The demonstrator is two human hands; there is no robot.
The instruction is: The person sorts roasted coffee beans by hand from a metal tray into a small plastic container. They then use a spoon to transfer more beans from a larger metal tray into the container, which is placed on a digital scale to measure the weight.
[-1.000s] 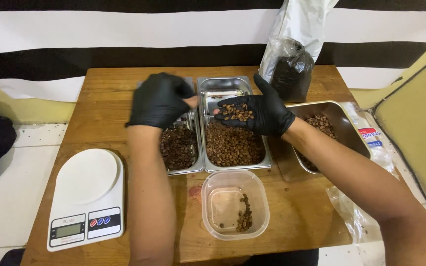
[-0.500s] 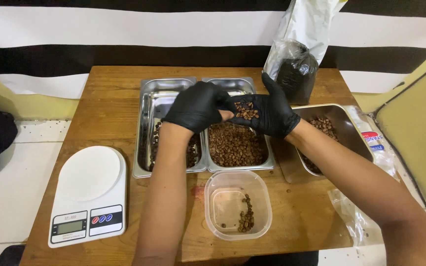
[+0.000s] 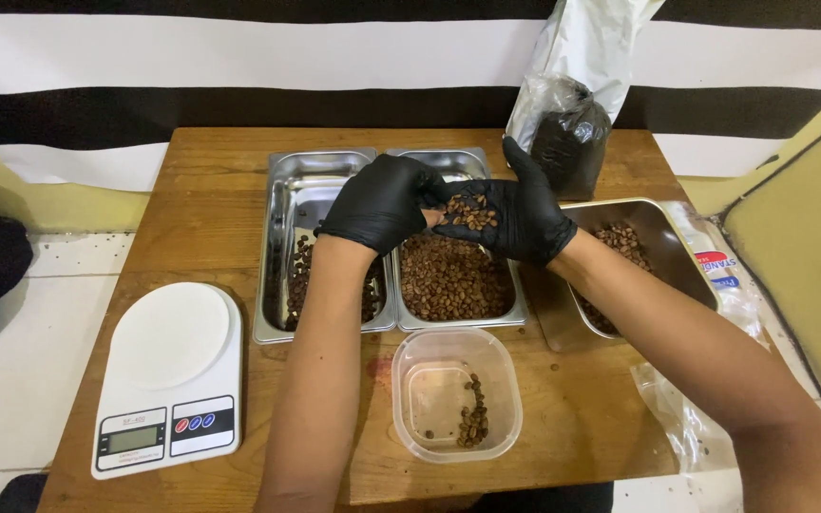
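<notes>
Both hands wear black gloves. My right hand (image 3: 523, 211) is held palm up above the middle steel tray (image 3: 458, 163), cupping a small heap of brown coffee beans (image 3: 470, 213). My left hand (image 3: 379, 201) reaches across from the left, its fingertips touching the beans in that palm. The middle tray holds a thick layer of beans (image 3: 450, 277). The left steel tray (image 3: 308, 190) has fewer beans, partly hidden under my left forearm. A clear plastic tub (image 3: 454, 395) with a few beans stands in front of the trays.
A third steel tray (image 3: 656, 237) with beans sits tilted at the right. A bag of dark beans (image 3: 569, 133) stands at the back. A white kitchen scale (image 3: 169, 376) lies at the front left of the wooden table (image 3: 203, 199). Clear plastic wrapping (image 3: 688, 418) hangs off the right edge.
My left hand has moved right from over the left tray to meet my right palm. The right hand stayed over the middle tray with its beans.
</notes>
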